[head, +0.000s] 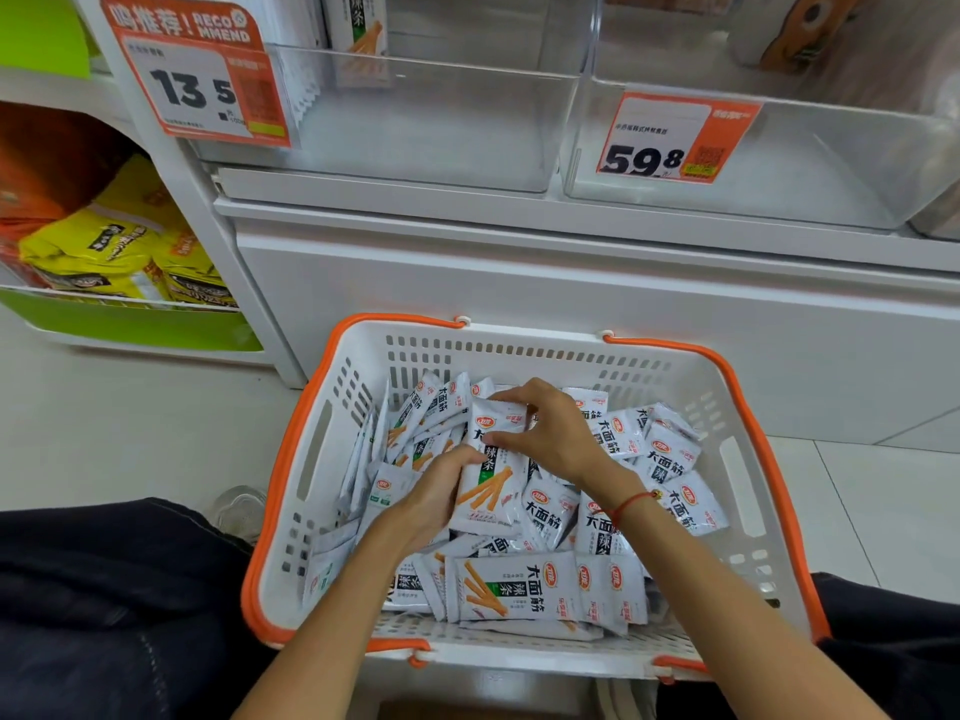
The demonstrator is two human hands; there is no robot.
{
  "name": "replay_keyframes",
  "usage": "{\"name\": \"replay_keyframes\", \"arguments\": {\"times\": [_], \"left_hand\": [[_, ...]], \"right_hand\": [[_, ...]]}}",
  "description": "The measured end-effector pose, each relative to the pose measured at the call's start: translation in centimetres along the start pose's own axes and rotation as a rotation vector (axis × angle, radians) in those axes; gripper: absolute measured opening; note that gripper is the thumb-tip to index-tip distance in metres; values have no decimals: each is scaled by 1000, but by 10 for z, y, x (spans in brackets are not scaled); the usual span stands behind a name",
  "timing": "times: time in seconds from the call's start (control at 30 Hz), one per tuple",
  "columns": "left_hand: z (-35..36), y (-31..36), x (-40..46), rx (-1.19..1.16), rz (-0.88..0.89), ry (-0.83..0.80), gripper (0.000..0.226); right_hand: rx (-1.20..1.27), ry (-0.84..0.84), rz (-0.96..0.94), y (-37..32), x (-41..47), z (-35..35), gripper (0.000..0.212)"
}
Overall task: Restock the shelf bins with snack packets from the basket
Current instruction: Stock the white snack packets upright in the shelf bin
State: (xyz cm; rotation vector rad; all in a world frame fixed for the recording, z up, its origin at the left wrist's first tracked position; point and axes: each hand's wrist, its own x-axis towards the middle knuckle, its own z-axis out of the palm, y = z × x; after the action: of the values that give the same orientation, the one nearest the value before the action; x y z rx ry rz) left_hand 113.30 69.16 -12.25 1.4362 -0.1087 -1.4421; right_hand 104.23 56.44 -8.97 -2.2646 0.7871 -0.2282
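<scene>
An orange-and-white price tag reading 13.5 (200,75) hangs at upper left; a second orange-and-white tag reading 59.8 (675,140) sits to its right. Yellow snack bags (111,246) fill a green-fronted side rack (130,322). Pale floor tiles (130,407) lie below.

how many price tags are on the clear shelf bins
2: a 13.5 tag on the left clear bin, a 59.8 tag on the right clear bin. Others may lie out of view.
</scene>
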Motion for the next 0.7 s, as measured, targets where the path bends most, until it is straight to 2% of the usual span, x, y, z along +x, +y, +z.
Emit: {"name": "replay_keyframes", "arguments": {"times": [0.1,0.17,0.2,0.23,0.3,0.37,0.4,0.43,0.5,0.7], "left_hand": [[-5,-2,-2,-37,12,-9,21],[-11,-3,-3,-65,26,49,23],[-15,-1,-4,-86,40,92,22],[-18,0,-4,-108,63,137,21],[-24,5,-3,-182,103,209,20],[-25,11,-4,-259,126,240,21],[-25,14,-6,-290,138,244,21],[-24,17,-6,-308,149,243,22],[-22,22,-9,-316,174,231,21],[-27,19,-6,-198,216,240,18]], "right_hand": [[-50,40,-16,2,-4,3,58],[-33,154,36,2,-4,-1,42],[-54,139,79,3,-5,-5,30],[-110,16,123,4,-5,-9,20],[-295,-489,197,3,-12,-11,20],[-484,-923,279,0,-28,-3,42],[-574,-1013,290,1,-35,4,52],[-631,-1022,264,4,-40,9,58],[-595,-953,212,8,-46,12,58],[-107,-627,209,17,-32,-22,34]]}}
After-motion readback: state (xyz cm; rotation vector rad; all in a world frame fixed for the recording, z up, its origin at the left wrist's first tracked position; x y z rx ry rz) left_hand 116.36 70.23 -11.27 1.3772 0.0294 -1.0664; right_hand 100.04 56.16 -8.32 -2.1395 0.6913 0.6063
